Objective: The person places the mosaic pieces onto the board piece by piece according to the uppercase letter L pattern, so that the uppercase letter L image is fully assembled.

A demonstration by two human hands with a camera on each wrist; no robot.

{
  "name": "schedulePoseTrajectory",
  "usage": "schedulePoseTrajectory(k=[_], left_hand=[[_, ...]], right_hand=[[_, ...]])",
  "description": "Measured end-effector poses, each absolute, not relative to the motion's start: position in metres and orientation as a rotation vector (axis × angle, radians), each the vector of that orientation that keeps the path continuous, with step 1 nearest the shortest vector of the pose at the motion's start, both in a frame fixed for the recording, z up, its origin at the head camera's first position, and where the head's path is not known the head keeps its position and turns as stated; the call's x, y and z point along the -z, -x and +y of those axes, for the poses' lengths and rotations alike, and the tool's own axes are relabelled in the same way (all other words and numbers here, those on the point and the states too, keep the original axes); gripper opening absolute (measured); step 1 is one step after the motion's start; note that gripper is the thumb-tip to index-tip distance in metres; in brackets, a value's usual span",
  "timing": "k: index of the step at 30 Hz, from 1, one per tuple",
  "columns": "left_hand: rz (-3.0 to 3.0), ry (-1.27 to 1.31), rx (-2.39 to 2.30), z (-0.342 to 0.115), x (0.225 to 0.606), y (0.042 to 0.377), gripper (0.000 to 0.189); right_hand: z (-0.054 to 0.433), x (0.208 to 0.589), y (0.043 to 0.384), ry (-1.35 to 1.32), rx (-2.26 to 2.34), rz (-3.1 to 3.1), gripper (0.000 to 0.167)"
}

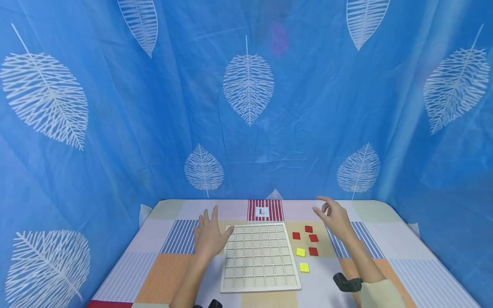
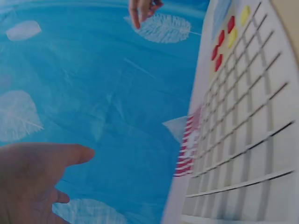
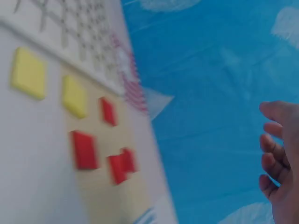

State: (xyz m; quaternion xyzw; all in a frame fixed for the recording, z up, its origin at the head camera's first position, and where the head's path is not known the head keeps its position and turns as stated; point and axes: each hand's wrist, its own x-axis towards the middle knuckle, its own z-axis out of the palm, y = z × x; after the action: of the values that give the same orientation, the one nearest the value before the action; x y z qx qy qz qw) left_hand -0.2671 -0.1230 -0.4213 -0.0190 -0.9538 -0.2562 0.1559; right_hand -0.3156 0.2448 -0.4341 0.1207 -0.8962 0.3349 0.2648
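Fingers [image 1: 206, 219] on the left hand [image 1: 209, 240] are spread wide and empty, thumb near the far left corner of a pale grid board [image 1: 260, 258]. Board's lying flat mid-desk [image 1: 161, 278]. Just right of it, two yellow tiles [image 1: 304, 268] and four red tiles [image 1: 313, 251] sit loose. Furthest right, the right hand [image 1: 337, 220] hangs, fingers loosely bent, also empty.

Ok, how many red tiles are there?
4, all right of the gridded board: one red tile nearest it, another farthest back, a third just in front of that, and the fourth frontmost, right of a yellow tile. None appears hidden.
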Motion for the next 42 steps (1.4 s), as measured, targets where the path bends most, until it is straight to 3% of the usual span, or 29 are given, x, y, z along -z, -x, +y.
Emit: schedulePoseTrajectory(k=[5, 19, 42], left_hand=[[-2.7, 0.078, 0.88, -0.121, 0.449, 0.266, 0.075], [-2.703, 0.126, 1.072, -0.119, 0.511, 0.269, 0.071], [-2.796, 0.199, 0.858, -0.12, 0.535, 0.272, 0.065]], right_hand=[[0.244, 0.465, 0.322, -0.3, -0.994, -2.531, 0.033], [0.225, 0.521, 0.333, -0.266, -1.217, -2.729, 0.042], [0.218, 0.529, 0.331, -0.288, -0.879, -2.759, 0.028]])
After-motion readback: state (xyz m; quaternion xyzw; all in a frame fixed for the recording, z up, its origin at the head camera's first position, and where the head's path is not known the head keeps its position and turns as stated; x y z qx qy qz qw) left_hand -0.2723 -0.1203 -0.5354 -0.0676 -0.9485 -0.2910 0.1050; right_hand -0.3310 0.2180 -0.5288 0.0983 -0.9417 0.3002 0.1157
